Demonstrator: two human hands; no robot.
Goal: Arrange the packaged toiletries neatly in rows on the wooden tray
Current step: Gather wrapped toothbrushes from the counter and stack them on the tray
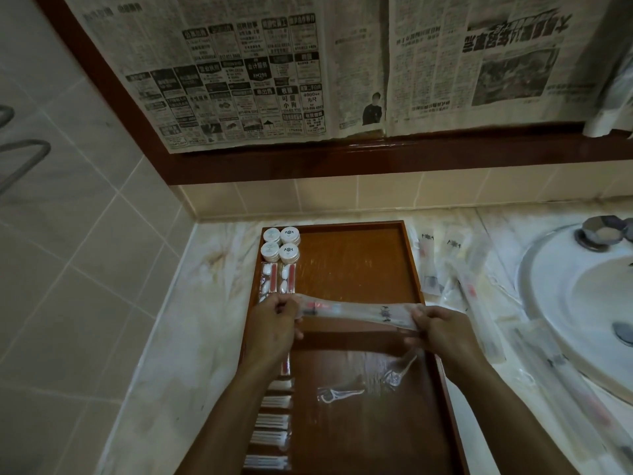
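A long wooden tray (356, 269) lies on the marble counter. Both hands hold one clear toothbrush packet (352, 310) stretched crosswise above the tray's middle: my left hand (274, 323) pinches its left end, my right hand (442, 329) its right end. Several white round jars (281, 244) sit in the tray's far left corner. Below them lie two cotton-swab packets (278, 281), and a column of white packets (272, 423) runs down the left side. A clear floss-pick packet (339, 395) and another clear wrapper (399, 370) lie loose on the tray's bare part.
More clear toothbrush packets (442, 265) lie on the counter right of the tray, some (565, 382) along the rim of the white sink (589, 303). The tap (599, 231) stands behind the sink. Tiled wall on the left; newspaper (308, 63) covers the wood-framed mirror.
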